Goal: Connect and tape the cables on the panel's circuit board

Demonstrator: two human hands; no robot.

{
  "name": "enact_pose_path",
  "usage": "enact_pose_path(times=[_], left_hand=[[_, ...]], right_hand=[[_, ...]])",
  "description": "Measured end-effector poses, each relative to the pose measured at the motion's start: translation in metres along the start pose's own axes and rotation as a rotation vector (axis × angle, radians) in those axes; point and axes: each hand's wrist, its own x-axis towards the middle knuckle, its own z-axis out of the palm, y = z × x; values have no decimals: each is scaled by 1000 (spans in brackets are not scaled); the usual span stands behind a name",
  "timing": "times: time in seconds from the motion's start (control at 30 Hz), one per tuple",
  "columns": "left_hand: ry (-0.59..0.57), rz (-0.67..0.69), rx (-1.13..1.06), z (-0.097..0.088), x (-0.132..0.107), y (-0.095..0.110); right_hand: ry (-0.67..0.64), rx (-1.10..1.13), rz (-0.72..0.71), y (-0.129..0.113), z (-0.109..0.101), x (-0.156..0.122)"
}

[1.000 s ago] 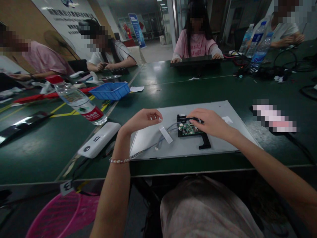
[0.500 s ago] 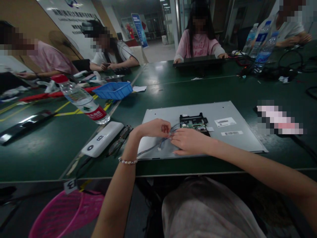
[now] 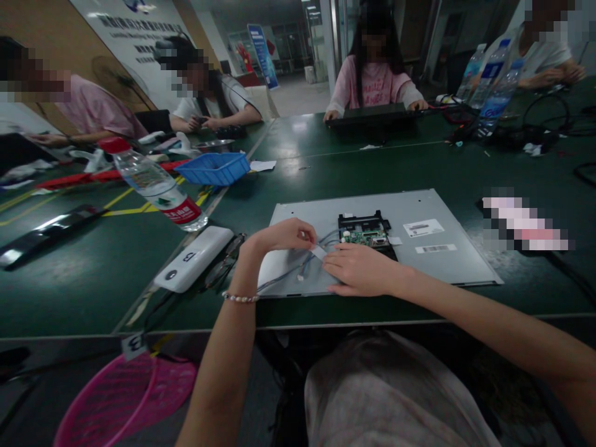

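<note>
A grey metal panel (image 3: 419, 261) lies flat on the green table (image 3: 84, 285) in front of me. A small green circuit board (image 3: 363, 234) in a black bracket sits on it, and thin blue-grey wires (image 3: 298, 268) run from the board toward the panel's left edge. My left hand (image 3: 282, 237) is closed in a pinch on a white strip of tape (image 3: 319, 251) over the wires. My right hand (image 3: 358, 270) rests flat on the panel with its fingertips on the same strip and wires.
A water bottle (image 3: 156, 186), a white device marked B (image 3: 193, 257) and glasses (image 3: 223, 261) lie left of the panel. A blue tray (image 3: 214, 169) stands farther back. A pink basket (image 3: 116, 397) sits below the table edge. Other people work around the table, with bottles (image 3: 493, 87) and cables at the right.
My right hand left the circuit board and came down to the wires beside my left hand. The left hand shifted slightly toward the tape strip, which now shows between the fingers.
</note>
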Motion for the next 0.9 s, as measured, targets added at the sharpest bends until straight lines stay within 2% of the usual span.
enact_pose_path(times=[0.47, 0.73, 0.9], left_hand=[[13, -37, -11, -2, -3, -5], [39, -112, 14, -4, -6, -2], [46, -76, 54, -4, -4, -5]], right_hand=[[-47, 40, 27, -4, -10, -6], [-45, 60, 41, -3, -10, -8], [-31, 68, 25, 1, -10, -7]])
